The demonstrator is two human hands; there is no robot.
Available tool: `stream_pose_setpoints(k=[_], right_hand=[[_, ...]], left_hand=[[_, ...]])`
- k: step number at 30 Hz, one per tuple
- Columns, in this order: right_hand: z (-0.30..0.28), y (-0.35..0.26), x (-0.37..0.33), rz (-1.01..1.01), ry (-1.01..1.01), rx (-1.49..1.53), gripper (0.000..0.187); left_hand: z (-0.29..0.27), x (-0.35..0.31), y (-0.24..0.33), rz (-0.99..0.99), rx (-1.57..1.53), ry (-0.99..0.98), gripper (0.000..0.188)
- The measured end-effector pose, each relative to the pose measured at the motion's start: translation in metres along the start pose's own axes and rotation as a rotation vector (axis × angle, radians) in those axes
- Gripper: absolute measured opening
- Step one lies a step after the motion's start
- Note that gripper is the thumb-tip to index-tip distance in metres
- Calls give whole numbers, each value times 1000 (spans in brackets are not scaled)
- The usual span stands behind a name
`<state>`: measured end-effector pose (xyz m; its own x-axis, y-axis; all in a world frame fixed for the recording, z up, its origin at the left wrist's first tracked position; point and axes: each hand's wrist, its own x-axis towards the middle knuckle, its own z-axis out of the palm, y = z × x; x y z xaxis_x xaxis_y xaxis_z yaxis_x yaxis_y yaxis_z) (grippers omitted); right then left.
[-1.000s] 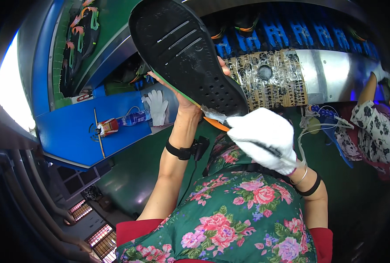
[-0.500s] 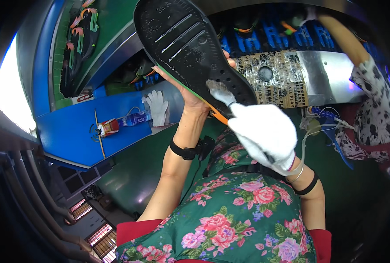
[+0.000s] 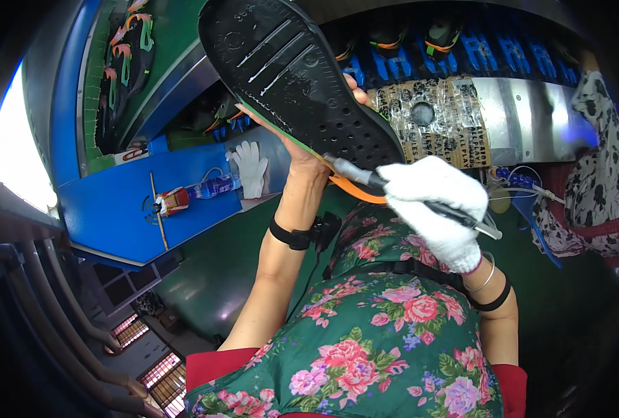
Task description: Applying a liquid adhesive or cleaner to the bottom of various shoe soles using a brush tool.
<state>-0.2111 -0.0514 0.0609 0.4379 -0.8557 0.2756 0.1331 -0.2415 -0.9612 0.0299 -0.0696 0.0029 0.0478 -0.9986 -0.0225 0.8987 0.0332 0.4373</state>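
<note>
Black shoe sole (image 3: pixel 302 83), held up at upper middle, tilted, underside to camera, broad end at upper left, holed end at lower right. Wet-looking shine along three grooves. Far left: green-lined channel (image 3: pixel 89 132) with black sandals (image 3: pixel 142 70), pink and green straps. Below it, blue table (image 3: pixel 97 191) bearing thin stick (image 3: pixel 163 237), small red item (image 3: pixel 176 202), blue-labelled bottle (image 3: pixel 215 187); loose white glove (image 3: pixel 250 169) near right end. Next, left hand (image 3: pixel 297 150), bare, clamped on sole from behind, fingertips showing at both long edges. By wrist: brush-like tool (image 3: pixel 351 171), tip at sole's lower edge; touching or just beside, cannot tell. Orange strap (image 3: pixel 365 196) curving beneath tool. Farther back, taped cardboard (image 3: pixel 456 118) with round disc. Right hand (image 3: pixel 436 202), white-gloved, closed firmly around tool's dark handle. Beyond: blue holders (image 3: pixel 478 56), some with shoes; bare metal panel (image 3: pixel 529 115). Far right: co-worker's spotted sleeve (image 3: pixel 595 104).
</note>
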Motion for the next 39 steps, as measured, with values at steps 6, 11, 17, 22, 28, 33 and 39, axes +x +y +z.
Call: stream_pose_setpoints(k=[6,11,17,22,28,33,39], right_hand=[[-7,1,-5,-176,-126,-208,24],[-8,3,-7,-154,-104,-197,24],[-9,1,-6,-147,-67,-189,27],[-12,-1,-6,-167,-128,-238,24],[-2,-3,-4,-303,-106,-262,37],[5,-10,-3,-297,-155,-234,39],[-5,-14,-6,-172,-96,-230,34]], left_hand=[[-5,3,7,-6,75,-288,90],[-2,7,10,4,139,-329,84],[2,10,12,-3,178,-327,79],[4,16,13,23,188,-348,77],[-1,16,13,22,191,-295,85],[-4,16,8,-19,137,-304,101],[-5,15,3,-28,45,-247,118]])
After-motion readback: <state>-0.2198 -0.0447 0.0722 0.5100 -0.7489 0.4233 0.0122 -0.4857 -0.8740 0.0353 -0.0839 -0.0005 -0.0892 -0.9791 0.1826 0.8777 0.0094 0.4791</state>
